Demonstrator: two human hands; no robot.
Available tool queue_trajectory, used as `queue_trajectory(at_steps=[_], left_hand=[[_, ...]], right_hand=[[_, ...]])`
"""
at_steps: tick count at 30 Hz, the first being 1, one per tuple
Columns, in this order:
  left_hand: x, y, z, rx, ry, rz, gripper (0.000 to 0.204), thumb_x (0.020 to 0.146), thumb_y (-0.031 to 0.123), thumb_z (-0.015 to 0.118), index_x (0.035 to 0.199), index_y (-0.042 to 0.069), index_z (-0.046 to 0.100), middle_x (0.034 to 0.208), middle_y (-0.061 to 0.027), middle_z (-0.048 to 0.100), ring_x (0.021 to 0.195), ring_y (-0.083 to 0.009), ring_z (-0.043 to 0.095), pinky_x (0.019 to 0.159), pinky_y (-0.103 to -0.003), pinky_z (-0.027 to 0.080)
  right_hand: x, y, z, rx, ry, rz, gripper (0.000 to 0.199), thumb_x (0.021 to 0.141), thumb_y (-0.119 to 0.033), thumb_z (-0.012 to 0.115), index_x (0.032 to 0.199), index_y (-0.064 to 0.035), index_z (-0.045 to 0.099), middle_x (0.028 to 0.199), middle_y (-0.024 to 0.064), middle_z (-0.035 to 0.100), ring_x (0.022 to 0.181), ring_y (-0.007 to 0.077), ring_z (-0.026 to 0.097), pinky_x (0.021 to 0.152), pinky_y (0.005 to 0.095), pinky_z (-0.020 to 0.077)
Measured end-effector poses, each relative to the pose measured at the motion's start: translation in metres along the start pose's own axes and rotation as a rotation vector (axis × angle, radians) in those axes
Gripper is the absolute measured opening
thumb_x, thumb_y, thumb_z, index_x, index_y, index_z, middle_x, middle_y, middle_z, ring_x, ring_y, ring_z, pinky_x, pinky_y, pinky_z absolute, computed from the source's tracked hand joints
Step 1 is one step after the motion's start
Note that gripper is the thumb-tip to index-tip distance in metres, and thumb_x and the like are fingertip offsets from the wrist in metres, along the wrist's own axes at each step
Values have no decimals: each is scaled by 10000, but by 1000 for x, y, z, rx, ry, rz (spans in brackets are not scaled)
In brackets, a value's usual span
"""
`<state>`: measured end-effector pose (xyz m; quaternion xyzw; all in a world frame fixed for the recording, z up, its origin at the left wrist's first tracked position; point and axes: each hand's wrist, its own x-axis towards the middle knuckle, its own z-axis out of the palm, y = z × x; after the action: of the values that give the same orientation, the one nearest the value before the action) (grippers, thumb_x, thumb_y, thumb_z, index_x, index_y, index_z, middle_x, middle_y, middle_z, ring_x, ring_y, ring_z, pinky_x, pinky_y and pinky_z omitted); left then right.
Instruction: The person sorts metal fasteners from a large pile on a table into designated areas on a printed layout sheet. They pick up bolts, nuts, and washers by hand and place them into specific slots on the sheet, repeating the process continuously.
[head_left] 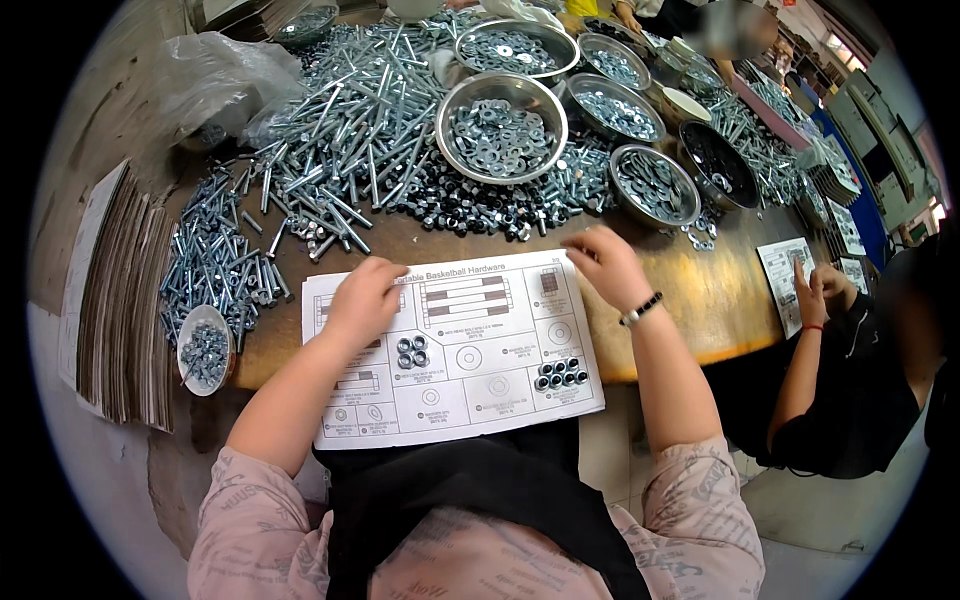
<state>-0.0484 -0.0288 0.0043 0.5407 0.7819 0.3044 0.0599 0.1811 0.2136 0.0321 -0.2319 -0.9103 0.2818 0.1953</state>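
Observation:
A stack of white printed sheets (470, 425) with part drawings in boxes lies at the table's front edge, over my lap. On its left part, several plain metal nuts (412, 352) sit grouped in one box. Several lock nuts with black inserts (561, 375) stand in rows at the lower right. My left hand (362, 298) is over the sheet's upper left, fingers curled together; whatever they hold is hidden. At the upper right corner, my right hand (612, 268) has its bent fingers and thumb a little apart, with nothing visible between them.
Beyond the sheets lie heaped long bolts (340, 120), black-insert nuts (470, 205) and metal bowls of washers (502, 130). On the left are a small white bowl (206, 350) and stacked cards (120, 300). A co-worker (850, 370) handles another printed card at the right.

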Motion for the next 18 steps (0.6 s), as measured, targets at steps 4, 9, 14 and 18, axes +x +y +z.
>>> queue_trajectory(at_steps=[4,9,14,18], left_hand=[[-9,-35,-1,-19,91,-70,173,773,57,550,925,19,622,914,-118,584,856,-297,565,741,-366,456],[-14,-41,9,-23,187,2,133,750,35,578,875,24,623,861,-115,577,809,-293,560,710,-375,456],[-15,-42,11,-29,195,-17,119,752,49,587,862,38,632,862,-109,572,813,-294,557,708,-382,456],[-17,-43,12,-27,201,-21,119,753,42,581,861,43,634,860,-102,573,812,-288,559,709,-370,456]], right_hand=[[67,-6,22,-150,120,8,212,780,-239,610,924,-86,639,902,111,587,860,288,572,745,377,459],[132,-24,44,-441,83,177,306,763,-346,630,940,-98,644,972,127,599,906,293,587,767,395,479],[167,-37,55,-543,-202,400,359,719,-358,666,949,-84,638,1008,125,603,945,272,589,805,383,483],[173,-24,60,-477,-199,269,324,688,-291,705,933,-92,634,1015,127,601,955,278,583,822,371,478]])
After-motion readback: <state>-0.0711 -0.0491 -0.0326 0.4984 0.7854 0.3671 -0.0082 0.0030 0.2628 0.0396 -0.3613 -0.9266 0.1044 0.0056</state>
